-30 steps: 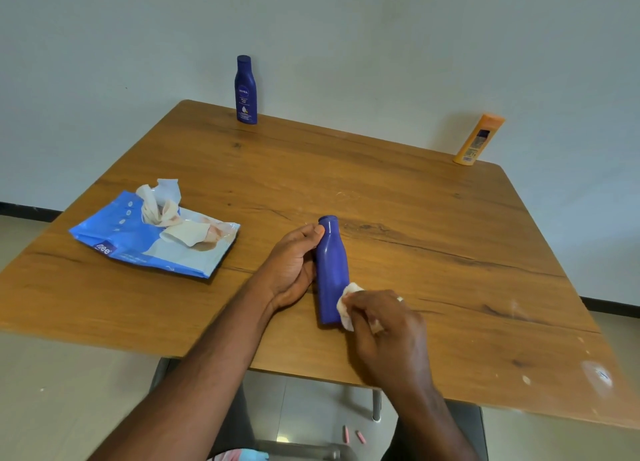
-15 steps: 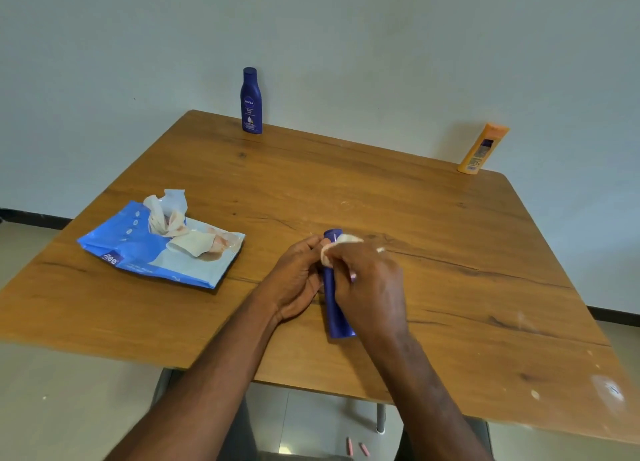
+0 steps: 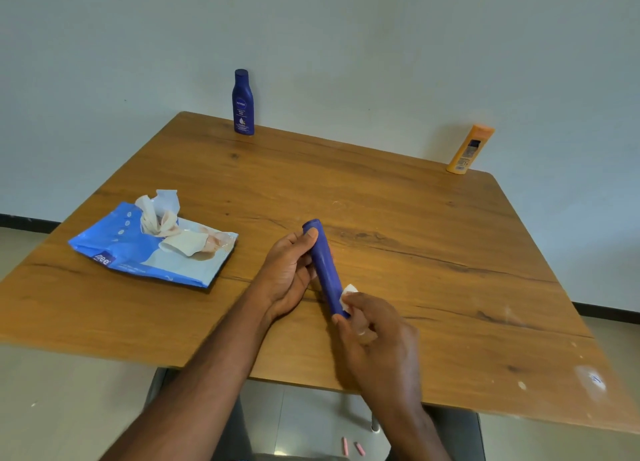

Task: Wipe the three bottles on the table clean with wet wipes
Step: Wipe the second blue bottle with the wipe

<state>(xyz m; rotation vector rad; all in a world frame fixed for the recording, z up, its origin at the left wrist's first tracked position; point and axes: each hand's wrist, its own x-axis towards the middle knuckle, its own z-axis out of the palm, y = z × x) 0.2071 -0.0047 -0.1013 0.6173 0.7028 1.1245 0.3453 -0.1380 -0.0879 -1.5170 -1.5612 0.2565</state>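
Blue plastic fills our grip: the bottle (image 3: 325, 268) lies tilted over the tabletop (image 3: 415, 252) towards its near edge, cap pointing to the far edge. Our left hand (image 3: 289, 273) curls round its upper half, thumb resting just under the cap. Our right hand (image 3: 375, 336) pinches a small white wipe (image 3: 348, 293) against the bottle's lower end, fingers bent close around it.

We judge the step to be wiping this first bottle along its length. To do it well, we should keep the left hand firm so the bottle cannot slip, press the wipe flat rather than bunched, and turn the bottle a little between strokes so every side and the base get covered.

Two more wait upright along the far edge: a second blue bottle (image 3: 243, 102) towards the far left corner and an orange one (image 3: 470, 149) at the far right corner. The wipe pack (image 3: 152, 249) lies open near the left edge, ready for a fresh sheet.
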